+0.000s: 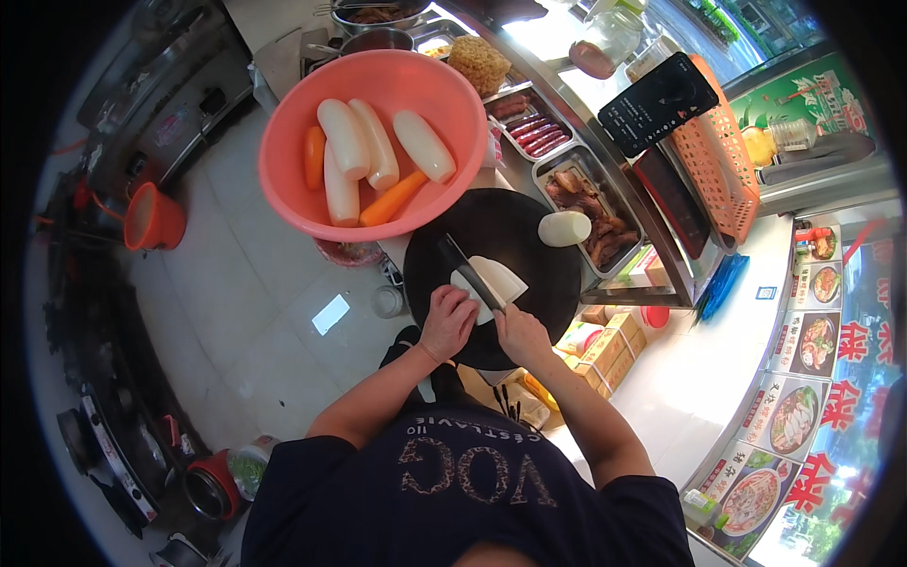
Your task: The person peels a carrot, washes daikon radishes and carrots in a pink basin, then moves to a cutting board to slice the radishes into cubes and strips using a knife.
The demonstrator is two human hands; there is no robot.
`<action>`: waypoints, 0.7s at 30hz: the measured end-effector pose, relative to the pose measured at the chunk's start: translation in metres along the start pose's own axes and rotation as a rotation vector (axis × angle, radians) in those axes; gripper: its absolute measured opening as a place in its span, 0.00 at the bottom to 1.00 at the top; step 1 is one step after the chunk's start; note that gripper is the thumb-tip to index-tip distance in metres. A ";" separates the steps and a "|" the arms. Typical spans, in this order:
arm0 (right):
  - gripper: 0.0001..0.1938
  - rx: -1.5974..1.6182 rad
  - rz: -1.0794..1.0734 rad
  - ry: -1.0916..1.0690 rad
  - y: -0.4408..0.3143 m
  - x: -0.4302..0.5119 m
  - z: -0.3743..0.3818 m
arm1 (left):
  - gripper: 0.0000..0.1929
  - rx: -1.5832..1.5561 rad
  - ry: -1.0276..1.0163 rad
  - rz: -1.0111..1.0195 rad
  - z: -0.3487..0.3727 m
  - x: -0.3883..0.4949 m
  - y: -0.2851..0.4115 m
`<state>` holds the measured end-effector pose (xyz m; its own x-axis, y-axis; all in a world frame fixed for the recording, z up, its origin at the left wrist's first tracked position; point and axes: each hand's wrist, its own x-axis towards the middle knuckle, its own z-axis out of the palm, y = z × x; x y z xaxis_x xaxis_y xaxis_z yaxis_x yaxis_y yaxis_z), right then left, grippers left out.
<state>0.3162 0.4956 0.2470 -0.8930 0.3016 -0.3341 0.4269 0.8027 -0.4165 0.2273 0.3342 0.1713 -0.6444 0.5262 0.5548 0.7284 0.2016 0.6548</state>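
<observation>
On a round black cutting board (pixel 545 283) lie slices of peeled white radish (pixel 499 278), fanned under the blade of a kitchen knife (pixel 469 273). My right hand (pixel 523 334) is closed around the knife's handle. With bent fingers, my left hand (pixel 449 320) presses the radish just left of the blade. A separate white radish piece (pixel 565 229) rests at the board's upper right. Beyond the board stands a pink plastic basin (pixel 283 191) holding several peeled white radishes (pixel 423 145) and orange carrots (pixel 394 198).
Metal trays of sausages (pixel 536 135) and cooked meat (pixel 602 227) stand right of the board. A smartphone (pixel 657 104) leans by an orange plastic basket (pixel 719 156). A glass jar (pixel 387 302) is left of the board, and an orange bucket (pixel 154 216) stands on the floor.
</observation>
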 end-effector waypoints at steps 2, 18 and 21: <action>0.19 0.023 0.005 0.031 -0.004 -0.007 -0.006 | 0.12 -0.007 0.003 0.004 0.000 -0.001 0.000; 0.14 0.034 0.057 0.023 -0.027 -0.068 -0.046 | 0.13 0.007 -0.019 0.025 0.001 -0.005 -0.002; 0.14 0.025 0.061 -0.025 -0.027 -0.063 -0.047 | 0.14 -0.011 -0.031 0.022 0.001 -0.005 -0.002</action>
<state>0.3540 0.4789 0.3194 -0.8615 0.3362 -0.3805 0.4840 0.7703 -0.4152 0.2293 0.3321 0.1666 -0.6206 0.5557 0.5533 0.7396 0.1803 0.6485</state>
